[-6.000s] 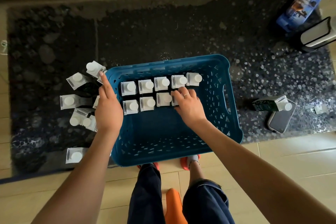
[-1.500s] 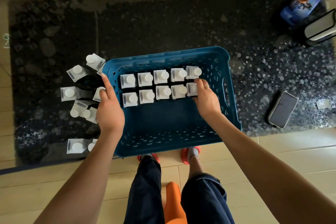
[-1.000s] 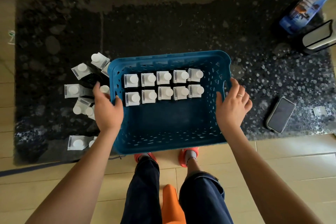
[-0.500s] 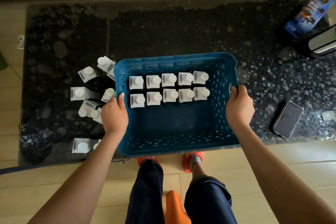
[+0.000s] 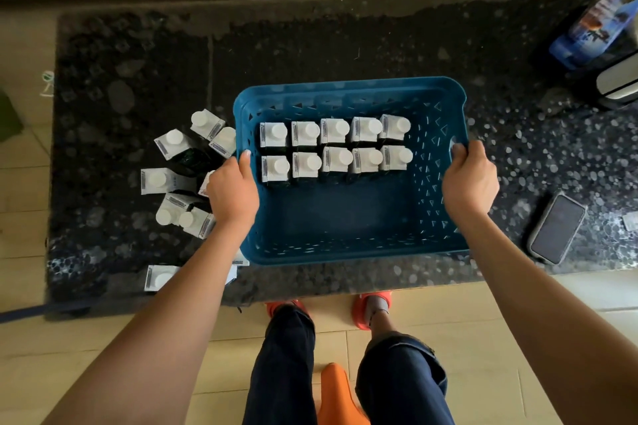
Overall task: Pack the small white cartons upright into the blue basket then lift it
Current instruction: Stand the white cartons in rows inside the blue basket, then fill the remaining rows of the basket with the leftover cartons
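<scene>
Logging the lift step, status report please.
Both hands gripping blue basket: left hand on left rim, right hand at right handle. Ten cartons upright inside. Loose cartons beside left hand.

The blue basket (image 5: 348, 254) looks like hard plastic, smooth and a bit shiny, with little holes cut in its walls; the small white cartons (image 5: 334, 146) look like smooth paper card with round plastic caps; the dark table top (image 5: 310, 41) looks like shiny speckled stone; the phone (image 5: 556, 228) has a glossy glass face; the floor (image 5: 62, 352) looks like smooth pale tile.
</scene>
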### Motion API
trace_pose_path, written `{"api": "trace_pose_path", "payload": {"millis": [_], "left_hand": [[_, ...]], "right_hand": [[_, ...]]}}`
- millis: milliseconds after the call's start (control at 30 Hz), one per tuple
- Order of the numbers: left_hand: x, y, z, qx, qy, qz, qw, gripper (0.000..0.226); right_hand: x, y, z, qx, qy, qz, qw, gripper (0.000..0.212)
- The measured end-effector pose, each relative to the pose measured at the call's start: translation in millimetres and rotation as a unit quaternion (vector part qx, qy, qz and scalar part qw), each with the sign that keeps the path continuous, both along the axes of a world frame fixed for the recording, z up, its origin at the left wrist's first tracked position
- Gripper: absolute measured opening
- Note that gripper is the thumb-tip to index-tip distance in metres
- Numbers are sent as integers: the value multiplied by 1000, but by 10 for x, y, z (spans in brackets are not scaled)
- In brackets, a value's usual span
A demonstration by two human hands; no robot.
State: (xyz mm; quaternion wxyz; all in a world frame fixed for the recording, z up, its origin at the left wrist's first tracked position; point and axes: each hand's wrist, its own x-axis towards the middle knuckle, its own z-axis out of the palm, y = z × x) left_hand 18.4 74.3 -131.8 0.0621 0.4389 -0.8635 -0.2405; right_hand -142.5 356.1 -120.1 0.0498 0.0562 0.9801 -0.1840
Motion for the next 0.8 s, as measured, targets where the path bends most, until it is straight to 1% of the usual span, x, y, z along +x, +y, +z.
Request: {"api": "trace_pose_path", "payload": {"millis": [167,267,333,433,500,567,633,700,733,800], "left_hand": [[-14,-9,-33,7,-5,-1,1000,51],[2,-6,7,6,-17,-13,1000,46],[1,-18,71,3,-25,-26,999,42],[32,-130,204,-12,-8,-31,999,33],[93,-296,294,-51,13,-41,998,25],[206,-529,345,-103,-9,-66,992,16],[370,-773,356,-132,-89,-71,985,23],[558,-963,331,-114,-162,-47,979,34],[645,-1024,311,-94,-180,-30,979,39],[781,-1100,242,-56,-181,-12,982,46]], "right_hand": [[-30,-24,-12,1,4,-3,1000,28],[1,-45,5,-24,8,1,1000,27],[54,-84,38,-44,38,15,998,33],[220,-219,119,-23,68,59,996,44],[378,-433,176,-40,72,137,987,45],[542,-775,208,-81,78,236,965,44],[670,-1208,253,-135,92,321,933,44],[746,-1695,323,-179,106,382,900,45],[761,-1948,356,-192,109,409,885,45],[768,-2457,381,-188,85,463,862,47]]}}
